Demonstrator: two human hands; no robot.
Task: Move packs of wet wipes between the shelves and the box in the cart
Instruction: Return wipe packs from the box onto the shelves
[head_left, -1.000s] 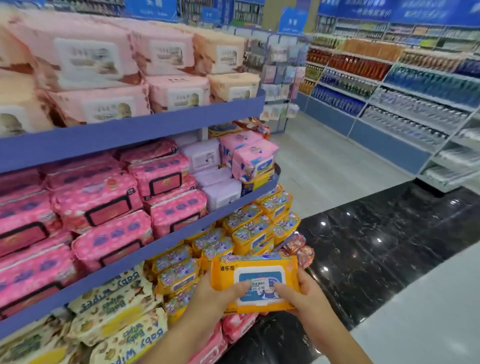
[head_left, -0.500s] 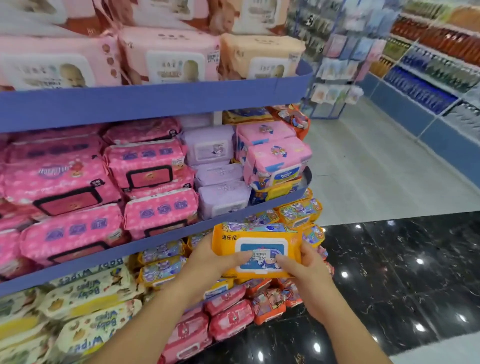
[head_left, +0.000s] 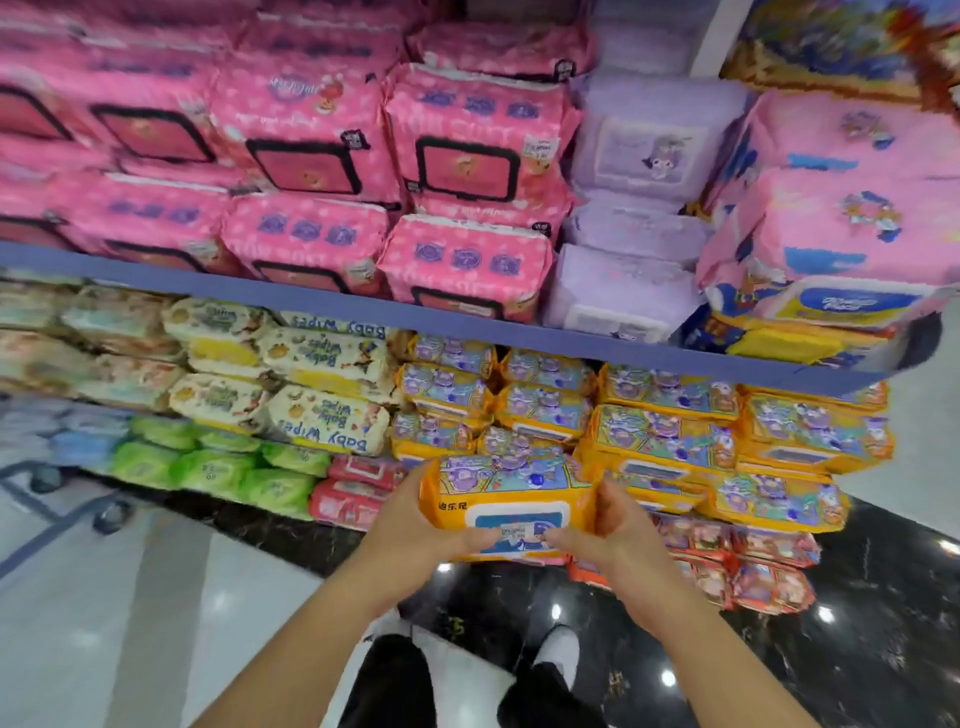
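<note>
Head view, both hands (head_left: 415, 530) (head_left: 608, 530) gripping orange pack (head_left: 511, 486)

Blue shelf (head_left: 311, 300) under pink wipe packs (head_left: 306, 228)

Orange pack (head_left: 506, 488) hides fingers of left hand (head_left: 415, 535) and right hand (head_left: 608, 530) (thumbs show); sticker (head_left: 511, 532) print blurred; cart (head_left: 44, 479) cut off left.

Both forearms (head_left: 311, 639) are bare as far as the lower frame edge. The left hand (head_left: 415, 525) and right hand (head_left: 608, 530) are bare. The legs are covered by black trousers (head_left: 387, 680). The feet wear white shoes (head_left: 558, 649) with rounded toes.
</note>
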